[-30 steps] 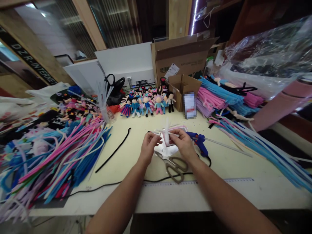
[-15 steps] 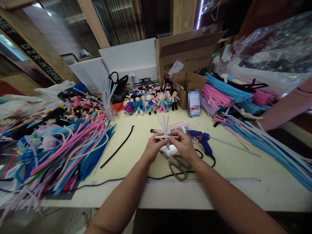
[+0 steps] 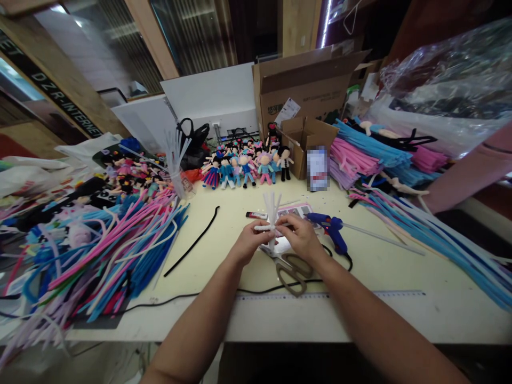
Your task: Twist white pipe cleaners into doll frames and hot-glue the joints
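Observation:
A bundle of white pipe cleaners stands upright between my hands, its strands fanning out at the top, with a white piece lying crosswise at its middle. My left hand pinches the bundle and the crosswise piece from the left. From the right, my right hand has its thumb and fingers closed at the same crossing. Beneath the hands lie scissors with brown handles, their blades partly hidden. A blue glue gun with a long glue stick rests just right of my right hand.
Piles of coloured pipe cleaners lie at the left and the right. Small dolls stand at the back beside a cardboard box. A black pipe cleaner, a ruler and a black cable lie on the table.
The crosswise white piece stuck out on both sides of the bundle; now its right part no longer shows stretched out past the right fingers. The hands have barely shifted.

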`<state>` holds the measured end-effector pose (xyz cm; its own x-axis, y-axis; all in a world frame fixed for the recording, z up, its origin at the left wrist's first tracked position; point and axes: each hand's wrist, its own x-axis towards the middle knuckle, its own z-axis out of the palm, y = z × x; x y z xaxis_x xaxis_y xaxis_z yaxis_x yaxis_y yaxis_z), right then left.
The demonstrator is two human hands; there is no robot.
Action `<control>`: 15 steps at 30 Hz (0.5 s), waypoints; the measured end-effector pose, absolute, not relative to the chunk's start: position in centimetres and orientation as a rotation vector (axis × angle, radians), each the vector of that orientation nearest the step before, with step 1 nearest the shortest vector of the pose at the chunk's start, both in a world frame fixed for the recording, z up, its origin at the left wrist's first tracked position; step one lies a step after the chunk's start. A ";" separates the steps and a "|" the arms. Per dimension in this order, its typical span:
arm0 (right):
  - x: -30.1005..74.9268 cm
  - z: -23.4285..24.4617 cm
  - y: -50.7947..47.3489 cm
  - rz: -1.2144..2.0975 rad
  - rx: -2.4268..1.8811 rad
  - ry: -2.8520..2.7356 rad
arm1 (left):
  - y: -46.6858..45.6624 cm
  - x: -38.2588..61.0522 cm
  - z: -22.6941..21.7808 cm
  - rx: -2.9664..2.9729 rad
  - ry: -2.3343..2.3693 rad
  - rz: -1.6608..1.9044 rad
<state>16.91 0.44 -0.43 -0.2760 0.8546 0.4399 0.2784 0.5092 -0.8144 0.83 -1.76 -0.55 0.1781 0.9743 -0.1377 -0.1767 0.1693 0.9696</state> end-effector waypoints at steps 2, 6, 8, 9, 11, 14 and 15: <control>16.9 -0.5 0.4 0.728 -0.918 -1.847 | -1.8 0.9 -0.7 1.033 1.031 1.055; 16.9 -0.6 0.4 0.732 -0.888 -1.882 | -1.8 0.7 -0.9 1.069 1.047 1.035; 17.0 -0.6 0.4 0.748 -0.882 -1.890 | -1.8 0.6 -0.8 1.088 1.043 1.019; 17.0 -0.5 0.4 0.755 -0.877 -1.893 | -1.8 0.5 -0.8 1.093 1.039 1.012; 17.1 -0.5 0.5 0.771 -0.867 -1.898 | -1.8 0.4 -0.8 1.099 1.029 0.998; 17.0 -0.6 0.6 0.824 -0.882 -1.871 | -1.8 0.4 -0.8 1.111 1.029 1.000; 17.0 -0.7 0.6 0.873 -0.905 -1.831 | -1.7 0.5 -0.8 1.111 1.037 1.015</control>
